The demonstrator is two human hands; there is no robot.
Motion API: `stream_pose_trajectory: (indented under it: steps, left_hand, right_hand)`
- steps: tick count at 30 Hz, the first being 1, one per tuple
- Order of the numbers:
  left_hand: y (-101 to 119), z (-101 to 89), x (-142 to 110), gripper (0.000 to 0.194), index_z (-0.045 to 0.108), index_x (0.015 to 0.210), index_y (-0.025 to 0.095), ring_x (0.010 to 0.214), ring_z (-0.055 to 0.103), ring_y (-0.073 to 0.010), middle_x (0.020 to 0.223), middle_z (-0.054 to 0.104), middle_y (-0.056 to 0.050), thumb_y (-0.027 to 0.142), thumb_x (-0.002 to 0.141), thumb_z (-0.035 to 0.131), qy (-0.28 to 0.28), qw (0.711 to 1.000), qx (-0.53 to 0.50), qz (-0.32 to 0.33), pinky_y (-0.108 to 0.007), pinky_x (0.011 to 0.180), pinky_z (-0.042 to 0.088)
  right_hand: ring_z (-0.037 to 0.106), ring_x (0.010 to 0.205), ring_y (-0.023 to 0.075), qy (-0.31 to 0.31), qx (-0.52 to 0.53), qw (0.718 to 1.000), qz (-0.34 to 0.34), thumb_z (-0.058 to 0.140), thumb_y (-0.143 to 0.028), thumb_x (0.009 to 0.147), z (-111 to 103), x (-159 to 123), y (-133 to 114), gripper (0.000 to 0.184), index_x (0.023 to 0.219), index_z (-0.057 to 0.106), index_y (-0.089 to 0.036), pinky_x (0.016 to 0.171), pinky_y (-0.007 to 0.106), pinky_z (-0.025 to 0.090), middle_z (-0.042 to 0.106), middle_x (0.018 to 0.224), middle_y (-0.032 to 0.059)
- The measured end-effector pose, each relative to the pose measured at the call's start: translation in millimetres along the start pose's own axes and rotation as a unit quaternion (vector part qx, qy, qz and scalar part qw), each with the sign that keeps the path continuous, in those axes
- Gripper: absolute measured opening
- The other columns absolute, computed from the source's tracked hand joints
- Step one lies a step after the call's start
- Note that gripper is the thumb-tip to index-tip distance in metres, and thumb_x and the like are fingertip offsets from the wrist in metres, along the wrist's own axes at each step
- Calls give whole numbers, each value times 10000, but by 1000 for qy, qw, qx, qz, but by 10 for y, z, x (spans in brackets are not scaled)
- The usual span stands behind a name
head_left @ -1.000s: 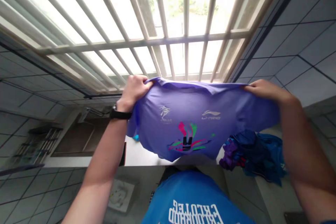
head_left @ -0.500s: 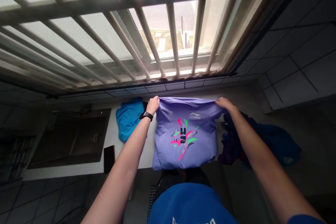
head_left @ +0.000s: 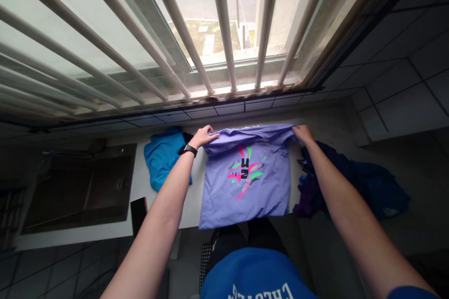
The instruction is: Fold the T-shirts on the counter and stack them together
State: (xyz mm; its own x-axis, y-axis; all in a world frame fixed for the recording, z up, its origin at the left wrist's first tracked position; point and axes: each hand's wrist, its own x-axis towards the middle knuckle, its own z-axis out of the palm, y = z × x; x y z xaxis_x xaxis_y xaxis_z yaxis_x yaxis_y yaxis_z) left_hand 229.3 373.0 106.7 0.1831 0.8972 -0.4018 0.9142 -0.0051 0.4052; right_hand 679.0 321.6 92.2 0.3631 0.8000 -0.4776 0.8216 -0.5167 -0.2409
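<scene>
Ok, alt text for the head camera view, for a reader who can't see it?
The left hand and right hand hold the top edge of a lavender T-shirt on a white counter below a barred window. Blue cloth lies beside it.

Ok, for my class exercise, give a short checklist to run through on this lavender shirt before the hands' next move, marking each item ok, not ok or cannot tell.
1. Both hands on the cloth: ok. The left hand and right hand hold the top edge of the lavender printed T-shirt.
2. Lower part flat on the white countertop: ok.
3. Top edge smooth: not ok; it is rumpled and folded over.
4. Gap from the turquoise folded cloth: ok.
5. Gap from the dark navy-and-purple clothes heap: cannot tell.
</scene>
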Motion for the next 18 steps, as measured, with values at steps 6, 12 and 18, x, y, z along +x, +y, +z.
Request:
stream_pose_trajectory:
  steps: [6, 12, 18]
  left_hand:
    - [-289, 76, -109, 232, 632, 699, 216, 794, 659, -266, 733, 695, -49, 367, 573, 754, -180, 983, 19, -30, -274, 671, 457]
    - [-469, -102, -120, 237, 631, 927, 170, 903, 627, -211, 951, 713, -73, 315, 798, 494, 19, 998, -25, -46, -248, 774, 461]
    - [-490, -174, -70, 202, 655, 945, 183, 971, 643, -271, 1045, 731, -167, 286, 841, 516, 107, 983, 1, -152, -296, 805, 446]
  right_hand:
    - [641, 798, 242, 44, 58, 997, -12, 440, -331, 906, 82, 38, 94, 357, 785, 699, -116, 700, 271, 430, 702, 751, 120]
    - [504, 661, 163, 89, 169, 980, -51, 557, -341, 834, -65, 211, 126, 218, 751, 629, -152, 615, 261, 379, 600, 679, 32]
    - [641, 911, 256, 51, 101, 993, 30, 518, -311, 908, -58, 265, 122, 300, 902, 714, -85, 805, 297, 458, 705, 926, 169]
